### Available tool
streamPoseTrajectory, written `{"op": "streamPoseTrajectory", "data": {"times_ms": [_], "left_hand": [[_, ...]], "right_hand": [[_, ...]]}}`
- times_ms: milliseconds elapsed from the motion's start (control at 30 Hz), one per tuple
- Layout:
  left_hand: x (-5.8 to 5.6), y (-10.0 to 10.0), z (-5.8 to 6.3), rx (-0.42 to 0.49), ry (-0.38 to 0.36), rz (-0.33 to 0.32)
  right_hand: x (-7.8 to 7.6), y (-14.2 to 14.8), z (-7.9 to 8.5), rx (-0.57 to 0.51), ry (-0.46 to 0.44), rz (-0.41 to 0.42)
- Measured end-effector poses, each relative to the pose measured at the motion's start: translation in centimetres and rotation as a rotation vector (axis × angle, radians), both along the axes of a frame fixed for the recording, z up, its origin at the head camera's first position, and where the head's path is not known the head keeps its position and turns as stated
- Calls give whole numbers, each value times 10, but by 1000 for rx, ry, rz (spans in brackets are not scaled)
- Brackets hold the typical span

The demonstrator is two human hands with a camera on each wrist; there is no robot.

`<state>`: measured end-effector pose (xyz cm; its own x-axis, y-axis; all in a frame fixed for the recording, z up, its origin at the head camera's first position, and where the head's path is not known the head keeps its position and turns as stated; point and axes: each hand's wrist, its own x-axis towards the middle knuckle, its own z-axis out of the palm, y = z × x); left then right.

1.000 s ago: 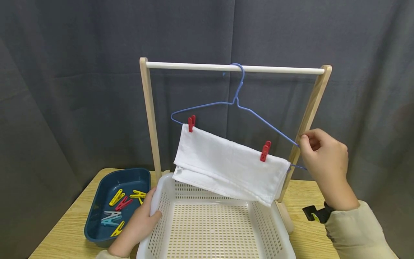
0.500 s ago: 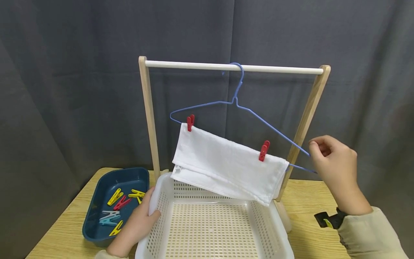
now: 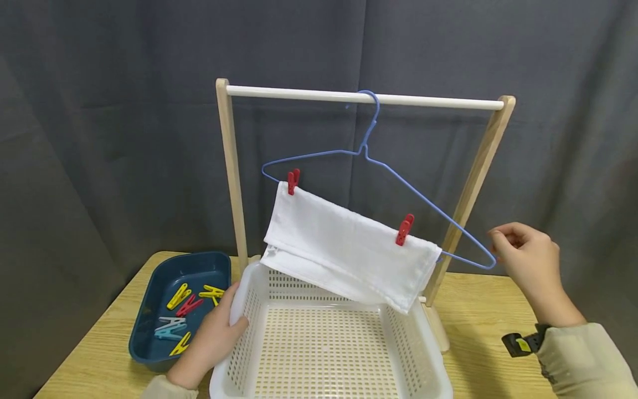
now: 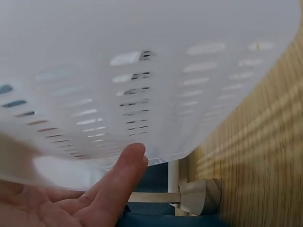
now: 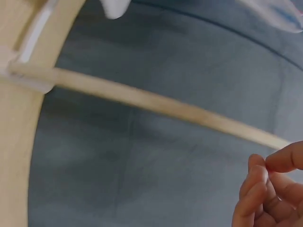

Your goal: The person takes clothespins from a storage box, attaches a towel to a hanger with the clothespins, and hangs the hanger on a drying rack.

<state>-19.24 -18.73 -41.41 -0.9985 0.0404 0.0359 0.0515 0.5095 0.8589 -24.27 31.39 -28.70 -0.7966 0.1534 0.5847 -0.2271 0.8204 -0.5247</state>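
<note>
My left hand [image 3: 214, 332] grips the left rim of a white perforated plastic basket [image 3: 438, 354]. In the left wrist view a finger lies along the basket wall [image 4: 165, 28]. A blue wire hanger [image 3: 413, 188] hangs tilted, right end lower, from a rack's white bar. Two red clothespins [image 3: 405, 230] clip a folded white cloth [image 3: 344, 244] along its lower wire. Beside the hanger's right end my right hand [image 3: 535, 260] is raised, fingers loosely curled, thumb and fingertips together; the right wrist view shows nothing between them.
A dark blue tray [image 3: 144, 310] with several yellow, red, white and light blue clothespins stands left of the basket. The wooden rack [image 3: 231, 172] rises behind the basket on the wood-grain table [image 3: 478, 321]. A dark curtain [image 3: 149, 111] closes off the back.
My right hand has moved right and slightly down, off the hanger's sloping wire, and the hanger's right corner now shows. My left hand still grips the basket.
</note>
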Motion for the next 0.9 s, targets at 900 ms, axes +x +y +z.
{"op": "streamPoseTrajectory", "data": {"times_ms": [900], "left_hand": [[-4, -33, 48, -585, 55, -72]], "right_hand": [[-43, 59, -65, 485, -445, 103]]}}
